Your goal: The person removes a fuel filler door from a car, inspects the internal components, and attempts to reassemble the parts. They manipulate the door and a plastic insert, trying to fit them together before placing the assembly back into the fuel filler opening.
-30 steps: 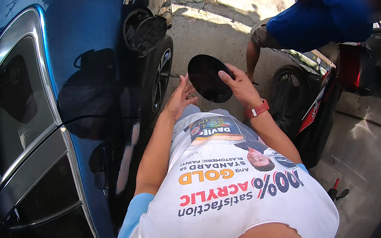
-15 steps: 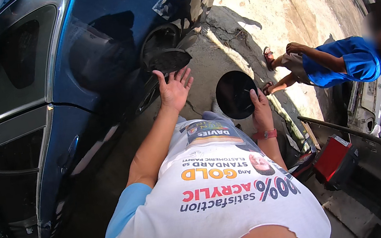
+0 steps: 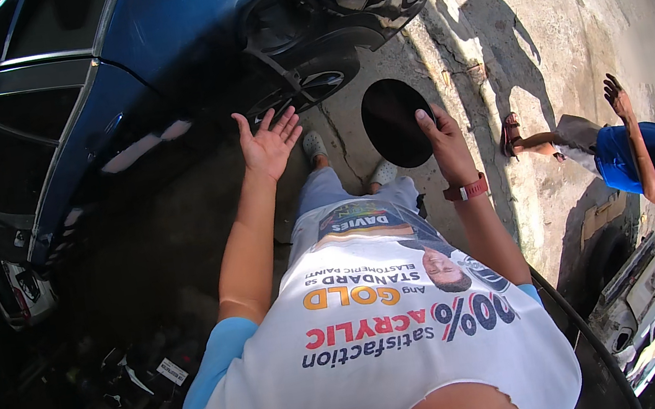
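The right hand (image 3: 448, 142) pinches the flat, round black disc (image 3: 395, 124) by its right edge; the left hand (image 3: 268, 149), beside it a second ago, now spreads wide and empty near the glossy dark-blue car (image 3: 189, 13), leaving the disc's support one-handed.

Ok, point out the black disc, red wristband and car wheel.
Black disc (image 3: 394, 125): head view, middle of its face.
Red wristband (image 3: 467, 189): head view, on its outer surface.
Car wheel (image 3: 319, 83): head view, on its rim.
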### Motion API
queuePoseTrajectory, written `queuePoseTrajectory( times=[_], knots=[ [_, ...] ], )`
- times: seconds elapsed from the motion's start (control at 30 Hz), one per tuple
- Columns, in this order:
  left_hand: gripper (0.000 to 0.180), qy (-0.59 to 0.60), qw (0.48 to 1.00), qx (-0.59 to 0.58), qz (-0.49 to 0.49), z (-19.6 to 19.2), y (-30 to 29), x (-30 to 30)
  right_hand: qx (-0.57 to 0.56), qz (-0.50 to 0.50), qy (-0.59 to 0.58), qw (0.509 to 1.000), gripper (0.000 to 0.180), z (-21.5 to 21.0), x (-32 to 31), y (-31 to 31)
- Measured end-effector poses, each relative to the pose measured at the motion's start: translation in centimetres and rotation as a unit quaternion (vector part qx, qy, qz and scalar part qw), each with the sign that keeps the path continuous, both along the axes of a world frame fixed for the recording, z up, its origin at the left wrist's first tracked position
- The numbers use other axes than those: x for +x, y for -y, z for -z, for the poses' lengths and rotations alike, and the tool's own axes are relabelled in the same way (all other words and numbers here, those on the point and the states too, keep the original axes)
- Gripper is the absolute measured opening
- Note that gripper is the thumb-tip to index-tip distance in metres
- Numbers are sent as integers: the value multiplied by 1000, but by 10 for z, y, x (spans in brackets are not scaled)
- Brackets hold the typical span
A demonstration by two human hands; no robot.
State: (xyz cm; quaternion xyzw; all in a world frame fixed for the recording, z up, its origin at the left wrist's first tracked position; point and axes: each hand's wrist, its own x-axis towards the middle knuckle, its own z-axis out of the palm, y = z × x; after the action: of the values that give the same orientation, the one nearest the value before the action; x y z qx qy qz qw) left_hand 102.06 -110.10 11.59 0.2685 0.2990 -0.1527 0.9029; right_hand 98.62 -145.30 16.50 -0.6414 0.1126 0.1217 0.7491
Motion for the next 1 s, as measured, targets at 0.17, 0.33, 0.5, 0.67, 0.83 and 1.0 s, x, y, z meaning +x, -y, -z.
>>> queuePoseTrajectory(
  times=[0.17,0.33,0.5,0.67,0.83,1.0],
  knots=[
    [104,60,945,232,224,-26,37,-51,-99,-100,73,987,40,-39,-7,-39],
    [102,161,964,57,204,-20,58,-80,-265,-258,265,891,57,-60,-29,-89],
    [109,113,985,-30,124,-18,14,-91,-202,-342,273,876,60,-59,-35,-126],
    [118,147,974,-172,23,-23,-23,-94,-40,-287,154,945,33,-81,-30,-167],
    [123,252,921,-289,71,-45,-62,-94,-19,-38,135,990,27,-52,-5,-179],
    [123,260,908,-323,64,-36,-109,-100,-154,53,94,982,43,-48,64,-166]
  ],
)
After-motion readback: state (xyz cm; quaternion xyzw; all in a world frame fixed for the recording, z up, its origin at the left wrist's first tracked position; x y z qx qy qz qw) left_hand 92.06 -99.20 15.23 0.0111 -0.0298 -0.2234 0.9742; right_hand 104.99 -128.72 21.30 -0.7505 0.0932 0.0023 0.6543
